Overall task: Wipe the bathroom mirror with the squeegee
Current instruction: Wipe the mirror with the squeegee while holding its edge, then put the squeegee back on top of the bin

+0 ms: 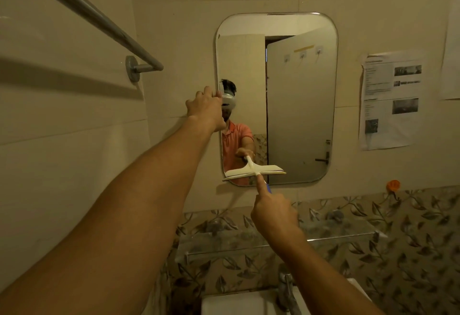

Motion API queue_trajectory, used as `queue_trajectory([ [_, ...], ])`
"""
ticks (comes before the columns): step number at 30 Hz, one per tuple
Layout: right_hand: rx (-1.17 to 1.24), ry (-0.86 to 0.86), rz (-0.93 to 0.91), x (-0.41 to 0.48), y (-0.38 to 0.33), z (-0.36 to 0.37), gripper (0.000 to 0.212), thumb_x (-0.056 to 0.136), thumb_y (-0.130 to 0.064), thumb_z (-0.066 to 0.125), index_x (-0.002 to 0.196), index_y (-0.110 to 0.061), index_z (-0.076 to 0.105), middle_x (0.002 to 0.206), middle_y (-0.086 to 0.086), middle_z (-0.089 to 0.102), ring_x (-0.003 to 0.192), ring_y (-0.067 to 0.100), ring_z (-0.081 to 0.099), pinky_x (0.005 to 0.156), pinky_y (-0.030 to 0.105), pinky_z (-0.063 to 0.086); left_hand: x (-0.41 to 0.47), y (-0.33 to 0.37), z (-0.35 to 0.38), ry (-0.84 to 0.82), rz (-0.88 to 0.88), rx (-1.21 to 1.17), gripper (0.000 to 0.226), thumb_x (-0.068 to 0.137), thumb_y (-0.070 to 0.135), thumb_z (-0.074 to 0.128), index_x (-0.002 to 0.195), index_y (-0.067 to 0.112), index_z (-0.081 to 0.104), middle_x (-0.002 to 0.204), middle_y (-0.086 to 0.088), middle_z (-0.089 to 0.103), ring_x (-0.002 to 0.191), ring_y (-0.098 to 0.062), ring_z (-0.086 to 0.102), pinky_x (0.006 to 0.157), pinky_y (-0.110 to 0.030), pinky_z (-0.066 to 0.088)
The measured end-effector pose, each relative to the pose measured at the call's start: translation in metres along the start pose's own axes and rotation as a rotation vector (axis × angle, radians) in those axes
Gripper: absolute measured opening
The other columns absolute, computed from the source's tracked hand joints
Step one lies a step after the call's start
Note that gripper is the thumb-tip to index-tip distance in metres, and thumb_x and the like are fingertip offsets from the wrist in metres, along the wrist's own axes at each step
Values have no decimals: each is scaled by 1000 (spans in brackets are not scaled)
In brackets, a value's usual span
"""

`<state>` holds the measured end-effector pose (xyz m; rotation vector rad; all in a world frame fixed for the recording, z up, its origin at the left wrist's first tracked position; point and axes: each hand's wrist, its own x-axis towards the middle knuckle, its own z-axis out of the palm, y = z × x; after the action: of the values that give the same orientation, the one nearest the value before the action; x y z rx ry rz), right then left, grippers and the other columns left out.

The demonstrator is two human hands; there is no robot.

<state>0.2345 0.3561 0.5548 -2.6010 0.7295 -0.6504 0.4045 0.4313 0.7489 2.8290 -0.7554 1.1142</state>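
Cream wall (74, 140); rail (87, 13) up-left of glass shelf (348, 237), printed sheet (390, 100) above, leaf tiles (410, 265) behind, tap (286, 287) below.

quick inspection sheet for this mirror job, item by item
surface: mirror on tiled wall, no streaks discernible
job's things: squeegee, blade against the mirror's lower left part
clutter: nothing seen
grippers: left hand holds the mirror's left edge; right hand grips the squeegee handle, forefinger along it
cables: nothing seen
surroundings: towel rail at left, paper sheets at right, glass shelf and tap below
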Motion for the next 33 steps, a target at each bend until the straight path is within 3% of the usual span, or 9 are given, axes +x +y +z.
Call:
queue_trajectory([
  [2, 25, -30, 15, -1, 8, 6, 75, 102, -13, 35, 160, -40, -5, 84, 6, 57, 71, 18, 56, 54, 33, 44, -1, 0, 0, -5, -1, 1, 83, 79, 45, 73, 149, 20, 37, 131, -10, 38, 120, -30, 44, 89, -45, 47],
  [4, 47, -105, 55, -5, 21, 14, 70, 100, -14, 35, 160, -36, 8, 90, 5, 60, 82, 22, 61, 67, 38, 53, -2, 0, 1, -9, -1, -6, 84, 79, 45, 72, 150, 21, 36, 131, -10, 38, 121, -30, 43, 89, -46, 47],
  [6, 58, -159, 96, -14, 37, 25, 71, 99, -16, 35, 161, -36, 9, 97, 6, 63, 86, 24, 60, 77, 39, 54, -1, 0, 5, -15, 1, 0, 85, 79, 46, 72, 151, 21, 33, 132, -11, 38, 121, -31, 43, 90, -47, 48],
  [9, 68, -175, 107, -9, 52, 19, 75, 97, -18, 36, 161, -39, 4, 105, 9, 66, 89, 25, 61, 78, 38, 54, 3, 0, 8, 28, 2, 31, 88, 79, 49, 71, 152, 19, 32, 134, -11, 39, 122, -30, 44, 92, -46, 47],
  [17, 39, -204, 82, -7, 76, -6, 68, 100, -17, 37, 163, -28, 14, 126, 11, 64, 105, 25, 61, 82, 37, 54, -4, 6, 3, -6, -41, -40, 88, 80, 54, 68, 154, 21, 32, 135, -12, 40, 123, -32, 44, 94, -48, 46],
  [20, 64, -235, 94, -11, 86, -12, 68, 100, -18, 38, 163, -32, 14, 118, 9, 66, 91, 21, 62, 74, 34, 55, -9, 12, 3, -31, -82, -76, 90, 82, 50, 67, 156, 21, 27, 138, -11, 38, 123, -31, 44, 95, -48, 45],
  [26, 35, -209, 60, -4, 101, -43, 61, 104, -24, 36, 162, -30, 18, 131, 12, 63, 114, 27, 61, 94, 42, 56, -24, 28, 4, -72, -221, -182, 109, 78, 54, 71, 160, 21, 6, 147, -15, 36, 132, -34, 39, 99, -52, 42],
  [29, 28, -198, 46, -1, 105, -61, 59, 105, -26, 36, 162, -31, 18, 131, 11, 62, 111, 27, 61, 92, 42, 56, -41, 45, 0, -22, -290, -244, 104, 80, 57, 68, 159, 19, 13, 146, -16, 39, 131, -34, 41, 100, -52, 41],
  [33, 49, -174, 31, -1, 108, -78, 56, 106, -30, 37, 160, -32, 20, 122, 10, 64, 102, 24, 64, 85, 41, 59, -70, 82, 1, 93, -261, -263, 76, 85, 49, 59, 149, 17, 34, 138, -14, 47, 124, -32, 47, 96, -48, 43],
])
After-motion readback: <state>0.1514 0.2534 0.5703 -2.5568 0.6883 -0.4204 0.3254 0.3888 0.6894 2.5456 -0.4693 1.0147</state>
